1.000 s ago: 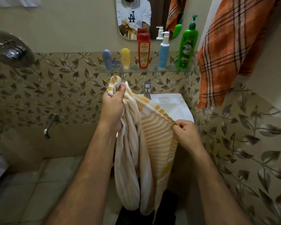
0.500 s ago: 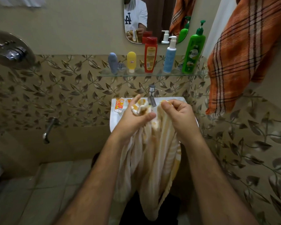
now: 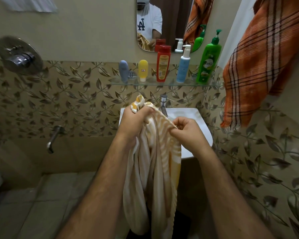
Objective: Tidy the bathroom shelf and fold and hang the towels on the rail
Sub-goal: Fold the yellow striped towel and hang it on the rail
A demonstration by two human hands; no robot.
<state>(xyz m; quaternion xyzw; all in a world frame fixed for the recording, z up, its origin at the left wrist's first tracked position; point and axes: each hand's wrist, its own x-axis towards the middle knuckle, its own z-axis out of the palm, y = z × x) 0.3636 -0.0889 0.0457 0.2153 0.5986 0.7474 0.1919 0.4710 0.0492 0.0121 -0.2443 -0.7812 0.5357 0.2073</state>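
Head view: shelf bottles point(image 3: 163, 63) stand aligned; both hands, left hand point(image 3: 134, 120) and right hand point(image 3: 186, 129), grip the unfolded striped towel point(image 3: 155, 169), frame centre; folding and hanging remain.

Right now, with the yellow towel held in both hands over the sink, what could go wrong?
1. The yellow striped towel hangs bunched and twisted between the left hand and the right hand, so a fold may come out uneven.
2. Its top corner is close to the tap and could snag on it.
3. Lifting it may brush the bottles on the glass shelf.
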